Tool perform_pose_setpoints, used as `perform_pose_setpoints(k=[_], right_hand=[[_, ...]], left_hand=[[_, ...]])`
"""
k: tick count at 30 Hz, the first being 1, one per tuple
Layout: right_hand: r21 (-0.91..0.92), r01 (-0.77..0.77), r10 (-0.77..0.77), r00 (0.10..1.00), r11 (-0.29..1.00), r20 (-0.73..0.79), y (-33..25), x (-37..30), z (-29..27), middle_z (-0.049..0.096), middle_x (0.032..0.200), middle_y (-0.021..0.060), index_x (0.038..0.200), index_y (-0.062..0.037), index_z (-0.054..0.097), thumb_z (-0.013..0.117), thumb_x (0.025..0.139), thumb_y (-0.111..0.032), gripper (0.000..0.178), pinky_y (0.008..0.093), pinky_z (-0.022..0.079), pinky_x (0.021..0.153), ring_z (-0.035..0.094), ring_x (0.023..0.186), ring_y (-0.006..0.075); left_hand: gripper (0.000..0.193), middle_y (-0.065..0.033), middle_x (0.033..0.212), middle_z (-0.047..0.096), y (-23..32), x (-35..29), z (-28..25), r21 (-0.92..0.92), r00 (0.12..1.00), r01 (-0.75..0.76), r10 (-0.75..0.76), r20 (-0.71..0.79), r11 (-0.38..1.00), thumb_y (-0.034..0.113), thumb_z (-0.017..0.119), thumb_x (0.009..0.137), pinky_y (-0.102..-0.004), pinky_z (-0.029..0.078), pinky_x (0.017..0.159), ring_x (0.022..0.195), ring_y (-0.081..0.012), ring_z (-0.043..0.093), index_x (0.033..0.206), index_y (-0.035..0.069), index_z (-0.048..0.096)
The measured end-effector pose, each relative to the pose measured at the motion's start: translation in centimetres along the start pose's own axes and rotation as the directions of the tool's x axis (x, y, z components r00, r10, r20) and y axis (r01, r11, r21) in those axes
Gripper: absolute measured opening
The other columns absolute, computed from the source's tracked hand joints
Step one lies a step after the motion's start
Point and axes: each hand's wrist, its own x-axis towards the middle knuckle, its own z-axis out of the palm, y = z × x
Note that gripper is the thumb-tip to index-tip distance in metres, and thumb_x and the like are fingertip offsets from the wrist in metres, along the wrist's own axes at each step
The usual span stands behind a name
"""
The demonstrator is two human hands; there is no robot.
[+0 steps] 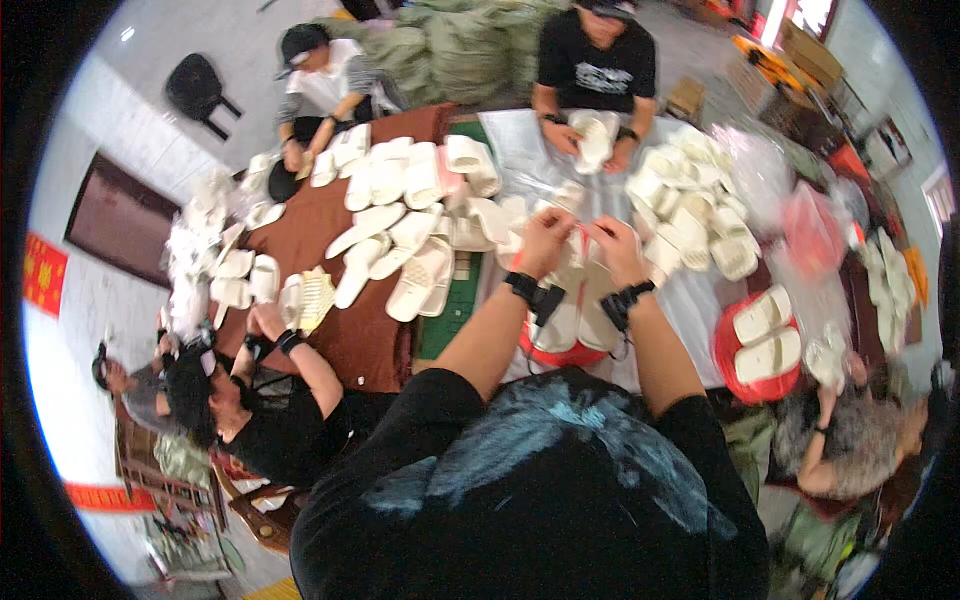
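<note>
My left hand (546,245) and my right hand (617,250) are close together over the table, fingers pinched. A small reddish bit shows between the fingertips, too small and blurred to name. Just below them a pair of white slippers (566,318) lies in a red basin (560,357) at the table's near edge. Dark bands with small devices sit on both my wrists. Left of my left hand, several white slippers (408,232) lie spread out, some overlapping. To the right of my right hand is a heap of white slippers (692,232).
A second red basin (728,372) with a white slipper pair stands at the right, near clear plastic bags (750,165). Across the table a person (598,70) holds a white slipper. Other people sit along the left and right. Large green sacks (470,50) stand behind.
</note>
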Motion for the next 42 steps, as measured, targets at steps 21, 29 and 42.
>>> perform_pose_setpoints(k=[21,29,42], right_hand=[[-0.011,-0.093,0.093,0.995,0.996,0.024,0.6,0.0,-0.2,0.054,0.07,-0.0036,0.081,0.0012,0.064,0.064,0.085,-0.01,0.012,0.0215,0.035,0.058,0.045,0.064,0.0051],[-0.006,-0.129,0.129,0.992,0.992,0.016,0.3,-0.2,0.0,0.054,0.071,-0.0041,0.08,0.0013,0.062,0.064,0.085,-0.01,0.013,0.0212,0.036,0.06,0.045,0.066,0.0054],[0.011,-0.113,0.112,0.991,0.994,0.068,-0.5,-0.4,-0.1,0.059,0.077,-0.0013,0.085,0.0017,0.065,0.064,0.086,-0.009,0.011,0.0211,0.04,0.066,0.05,0.072,0.0061]], left_hand=[[0.008,-0.0036,0.088,0.063,0.0,-0.4,0.1,-0.13,0.997,0.018,-0.008,0.076,0.991,0.004,0.066,0.086,-0.0235,0.045,0.074,0.078,-0.0102,0.056,0.091,0.002,0.061],[0.008,-0.0035,0.089,0.063,0.4,-1.0,0.2,-0.127,0.998,-0.011,0.019,0.064,0.992,0.004,0.066,0.085,-0.0244,0.046,0.075,0.08,-0.0108,0.056,0.091,0.002,0.061],[0.007,-0.0027,0.087,0.063,-0.1,-0.8,0.4,-0.073,1.0,-0.022,0.024,0.016,0.997,0.002,0.065,0.085,-0.0233,0.048,0.073,0.077,-0.0095,0.057,0.091,0.001,0.061]])
